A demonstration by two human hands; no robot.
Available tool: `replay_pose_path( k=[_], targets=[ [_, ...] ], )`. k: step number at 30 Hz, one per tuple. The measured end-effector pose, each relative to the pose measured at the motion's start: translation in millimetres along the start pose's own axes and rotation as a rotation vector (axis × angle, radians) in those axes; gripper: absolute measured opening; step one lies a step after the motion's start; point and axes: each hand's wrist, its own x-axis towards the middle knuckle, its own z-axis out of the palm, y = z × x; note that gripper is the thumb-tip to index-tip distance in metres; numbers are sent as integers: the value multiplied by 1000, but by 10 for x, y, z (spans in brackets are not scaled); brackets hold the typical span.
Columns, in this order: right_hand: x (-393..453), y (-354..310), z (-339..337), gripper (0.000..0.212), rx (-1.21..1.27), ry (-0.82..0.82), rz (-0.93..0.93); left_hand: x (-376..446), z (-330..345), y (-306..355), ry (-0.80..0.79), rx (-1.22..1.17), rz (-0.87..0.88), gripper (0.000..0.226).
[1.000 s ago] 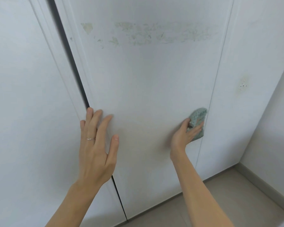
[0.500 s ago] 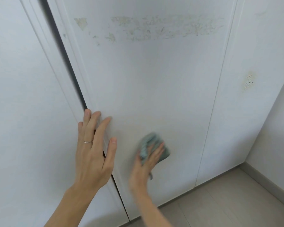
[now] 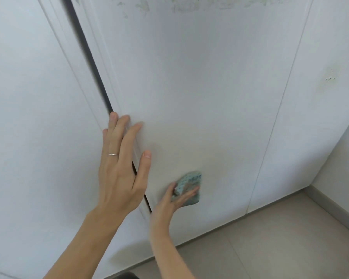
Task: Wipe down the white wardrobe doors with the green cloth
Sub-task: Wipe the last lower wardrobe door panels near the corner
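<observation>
Three white door panels are in view: a left door, a middle door and a right door. A dark gap runs between the left and middle doors. One green cloth is present, and two hands.

The left hand is raised with its forearm coming up from the lower edge of the view, back of the hand toward the camera. Its fingers are straight and spread, laid flat across the left edge of the middle door where the gap lies; they hold nothing. One thin ring sits on one finger.

The right hand reaches up from below, lower on the middle door and just right of the gap. Its straight fingers press the bunched cloth flat against the door face, the thumb lying along the cloth's left side (motion blur hides whether any finger curls round the fabric). The cloth sits low on the middle door, near its left edge and above the floor.

Flaked, discoloured patches cross the top of the middle door. One speckled stain marks the right door. A pale skirting strip runs along the side wall at lower right.
</observation>
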Motion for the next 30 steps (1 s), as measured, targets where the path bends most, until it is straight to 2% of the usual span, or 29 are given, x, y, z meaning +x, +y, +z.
replay_pose_path(
  k=[2,4,6,9,12,15,18,21,24,25,26,28,30],
  targets=[
    [-386,160,75,78,-40,-106,-85,-16,-21,-20,-12,10,13,48],
    [-257,129,65,81,-40,-125,-106,-18,-34,-43,-26,15,25,48],
    [210,-94,-12,84,-53,-11,-126,-15,-36,-58,-24,13,31,48],
    [1092,-567,-316,77,-45,169,-233,-15,-6,-33,-2,-1,14,46],
    [1664,-773,-604,76,39,215,-218,-27,28,-6,0,-15,-2,46],
    [1705,-719,-677,76,111,239,-174,-133,61,-19,-37,-14,-10,47],
    [1402,-264,-463,75,121,271,-114,-349,90,-106,-101,15,2,47],
    [567,380,-140,76,81,142,65,-572,127,-189,-152,53,12,48],
    [-172,832,-5,82,-71,-140,68,-734,163,-226,-197,78,18,49],
    [-208,801,-11,88,-2,-154,119,-772,169,-238,-210,81,19,49],
    [-119,731,-22,89,73,-133,162,-802,176,-253,-221,82,22,49],
    [278,443,-153,88,167,-23,102,-853,187,-289,-231,91,26,48],
    [919,75,-387,90,204,169,45,-897,227,-305,-231,84,26,47]
  ],
)
